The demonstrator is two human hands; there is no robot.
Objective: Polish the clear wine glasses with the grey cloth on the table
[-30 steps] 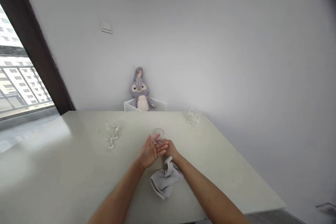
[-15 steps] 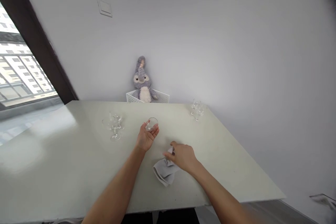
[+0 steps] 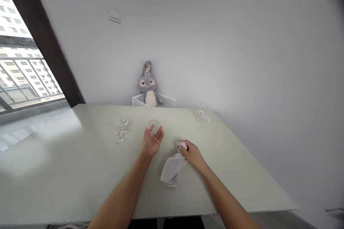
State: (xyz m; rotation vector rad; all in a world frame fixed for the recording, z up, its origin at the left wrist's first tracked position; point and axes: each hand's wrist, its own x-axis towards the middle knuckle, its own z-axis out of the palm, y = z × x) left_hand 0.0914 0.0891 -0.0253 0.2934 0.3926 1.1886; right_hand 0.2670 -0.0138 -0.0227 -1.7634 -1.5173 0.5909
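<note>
My left hand [image 3: 152,144], palm turned up, cradles a clear glass [image 3: 154,126] over the middle of the table. Its round rim faces up and away from me; any stem or foot is hidden by the fingers. In my right hand [image 3: 192,153] a pale grey cloth [image 3: 173,169] is pinched at its upper end. The cloth hangs down from the fingers toward the table, apart from the glass.
Several clear stemmed glasses [image 3: 121,128] stand close together at the left of the pale table [image 3: 80,171]. More small glasses [image 3: 204,115] cluster near its far right corner. Beyond the far edge, a plush toy [image 3: 150,91] sits in a white perforated basket [image 3: 170,102] against the wall.
My right hand has closed on the cloth and raised it, so the cloth now hangs longer. My left hand keeps the glass in nearly the same place. The view has shifted slightly.
</note>
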